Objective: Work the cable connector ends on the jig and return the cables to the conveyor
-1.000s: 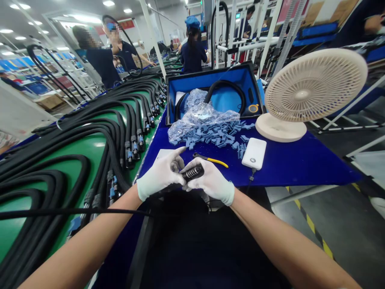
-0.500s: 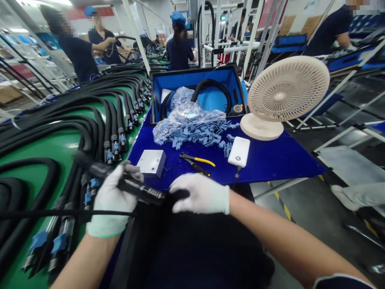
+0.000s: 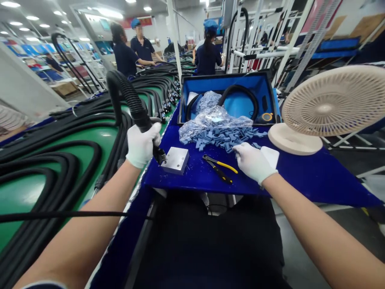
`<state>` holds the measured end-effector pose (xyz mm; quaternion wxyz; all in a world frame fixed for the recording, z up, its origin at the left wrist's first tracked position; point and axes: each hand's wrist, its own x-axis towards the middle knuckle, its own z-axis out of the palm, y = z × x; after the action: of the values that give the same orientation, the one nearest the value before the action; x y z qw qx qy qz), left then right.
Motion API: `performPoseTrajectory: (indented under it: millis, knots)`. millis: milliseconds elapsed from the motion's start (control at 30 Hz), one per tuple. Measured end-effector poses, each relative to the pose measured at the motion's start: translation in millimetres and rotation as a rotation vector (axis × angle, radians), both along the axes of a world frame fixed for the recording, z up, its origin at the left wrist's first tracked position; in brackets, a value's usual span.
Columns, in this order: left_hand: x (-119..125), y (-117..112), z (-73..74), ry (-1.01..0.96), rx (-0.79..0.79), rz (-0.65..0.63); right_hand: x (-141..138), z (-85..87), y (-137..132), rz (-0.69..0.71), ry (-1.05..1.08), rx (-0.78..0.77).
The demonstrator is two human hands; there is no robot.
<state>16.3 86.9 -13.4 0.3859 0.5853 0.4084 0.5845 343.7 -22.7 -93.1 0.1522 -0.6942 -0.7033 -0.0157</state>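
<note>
My left hand (image 3: 140, 145), in a white glove, is wrapped round a black corrugated hose (image 3: 129, 100) that arches up and back over the green belt. The hose's end (image 3: 160, 155) points down beside a small metal block (image 3: 176, 159) on the blue table. My gloved right hand (image 3: 252, 160) reaches out over the blue cloth, at the near edge of a heap of small blue plastic clips (image 3: 222, 136); its fingers curl downward and what they touch is hidden. Yellow-handled pliers (image 3: 219, 166) lie between my hands.
Many black hoses lie in rows on the green conveyor (image 3: 87, 148) at left. A blue open case (image 3: 225, 86) holds a coiled hose and a plastic bag. A cream desk fan (image 3: 325, 108) stands at right. Several other people work at the far end.
My left hand has lifted the hose from my lap and brought its end to the metal block. My right hand has let go and moved forward to the blue clips.
</note>
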Motion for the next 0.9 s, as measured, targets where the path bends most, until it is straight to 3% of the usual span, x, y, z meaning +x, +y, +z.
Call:
performPoseTrajectory:
  millis: [100,233,333,467,667,900]
  knots:
    - [-3.5,10.9,-10.8,0.009,0.066,-0.043,-12.8,3.0,3.2,0.142,0.206,0.041]
    - [-9.5,11.6,-25.2,0.049,0.053,-0.053,-35.6,12.4,8.6,0.174,0.393,0.05]
    - [-7.3,9.2,-29.5,0.13,0.074,0.045,-60.4,20.7,19.9,0.222,0.479,0.02]
    - [0.8,7.9,-29.8,0.269,0.068,0.201,-103.5,26.3,49.1,0.389,0.536,-0.002]
    - [-8.0,11.4,-26.9,0.258,0.012,0.026,-156.2,31.2,92.1,0.618,0.682,-0.174]
    - [-18.8,14.2,-24.8,0.294,0.006,-0.036,-186.1,25.6,118.3,0.643,0.65,-0.177]
